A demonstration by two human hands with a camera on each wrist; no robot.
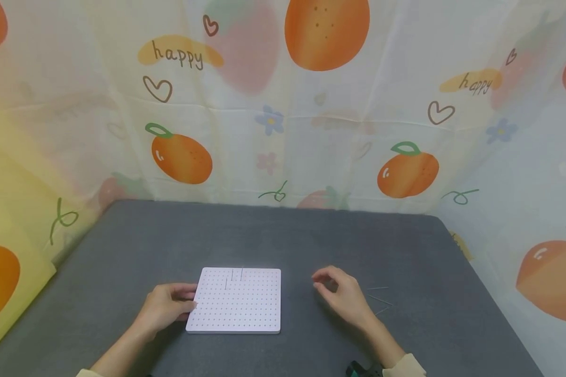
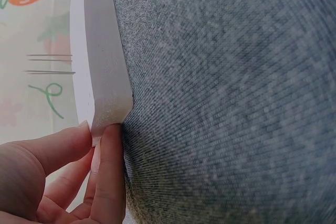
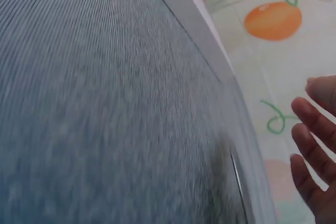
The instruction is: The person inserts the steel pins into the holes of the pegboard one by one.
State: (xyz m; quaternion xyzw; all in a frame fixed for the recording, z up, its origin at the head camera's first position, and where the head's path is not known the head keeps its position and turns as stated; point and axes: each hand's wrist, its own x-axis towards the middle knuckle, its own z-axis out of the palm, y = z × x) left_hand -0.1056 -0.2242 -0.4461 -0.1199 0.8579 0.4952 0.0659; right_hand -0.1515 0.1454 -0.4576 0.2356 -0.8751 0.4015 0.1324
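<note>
A white pegboard with rows of small holes lies on the dark grey table. Three thin metal pins stand upright in holes toward its far side. At its left edge my left hand grips the board, thumb by the top face and fingers at the side; the left wrist view shows this hold on the corner of the white board. My right hand hovers right of the board, fingers loosely bent, nothing visible between them. In the right wrist view its fingers are spread apart.
Right of my right hand, three loose thin pins lie on the grey tabletop. A dark object shows beside the right sleeve at the bottom edge. Behind the table hangs a fruit-printed curtain.
</note>
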